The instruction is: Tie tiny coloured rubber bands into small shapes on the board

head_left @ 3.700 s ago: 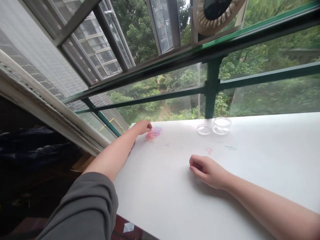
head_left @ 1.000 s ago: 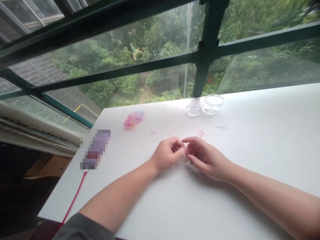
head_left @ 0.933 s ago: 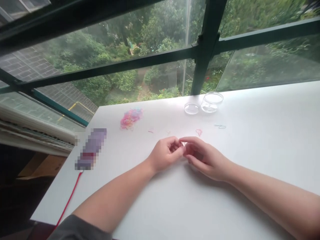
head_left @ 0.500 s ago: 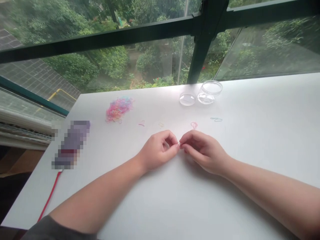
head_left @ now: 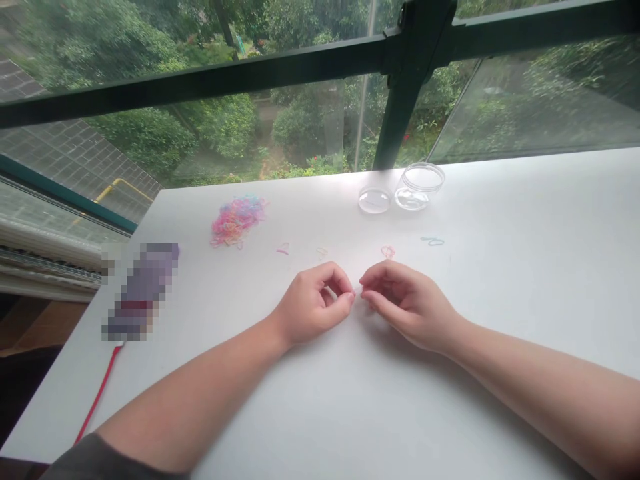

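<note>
My left hand (head_left: 315, 303) is closed in a pinch, thumb against forefinger, above the middle of the white table. Facing it, my right hand (head_left: 413, 307) pinches too. A small pale pink rubber band (head_left: 357, 290) spans the narrow gap between the fingertips; most of it is hidden by the fingers. Just beyond the hands lie a pink band (head_left: 387, 252), a pale yellow band (head_left: 321, 253) and another pink band (head_left: 283, 249). Farther right rests a teal band (head_left: 433, 241).
A heap of colourful rubber bands (head_left: 239, 220) lies at the back left of the white table (head_left: 525, 267). Near the window stand a clear round container (head_left: 423, 177) and a clear lid (head_left: 374, 201). At left is a blurred-out phone-like object (head_left: 145, 287) with a red cable (head_left: 100, 393).
My fingertips have drawn slightly apart, so the pale pink band shows in the gap between them. Both hands keep their pinch, and the things on the table have stayed put.
</note>
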